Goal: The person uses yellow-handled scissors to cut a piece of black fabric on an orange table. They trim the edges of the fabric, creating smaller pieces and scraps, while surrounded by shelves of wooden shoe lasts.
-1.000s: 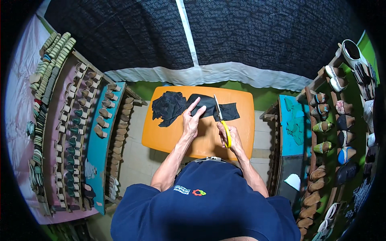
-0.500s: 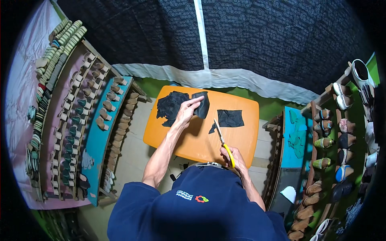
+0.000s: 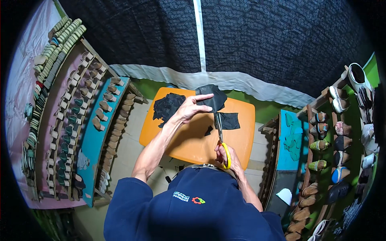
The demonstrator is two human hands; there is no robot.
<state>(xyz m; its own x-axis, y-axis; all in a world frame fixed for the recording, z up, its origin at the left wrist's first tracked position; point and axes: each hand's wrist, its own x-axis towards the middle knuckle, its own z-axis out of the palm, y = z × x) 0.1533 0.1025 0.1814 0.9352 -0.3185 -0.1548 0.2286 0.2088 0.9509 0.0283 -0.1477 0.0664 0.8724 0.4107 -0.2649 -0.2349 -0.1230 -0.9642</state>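
Observation:
My left hand pinches a piece of black fabric between thumb and fingers, held up over the far middle of the orange table. In my right hand is a pair of scissors with yellow handles. Its blades point away from me, and their tips reach the lower edge of the held piece. A flat rectangular black cloth lies just beyond and right of the blades. To the left rests a heap of black fabric pieces. One small black scrap lies near the scissors.
At left, slanted racks carry rows of wooden shoe lasts, beside a blue board. More shoes and lasts line a rack at right, near a blue surface with green pieces. A dark patterned curtain hangs behind the table.
My left hand has brought the black fabric rightward, and it now spreads wider in view. The scissors have turned more upright, with their tips meeting the fabric's edge.

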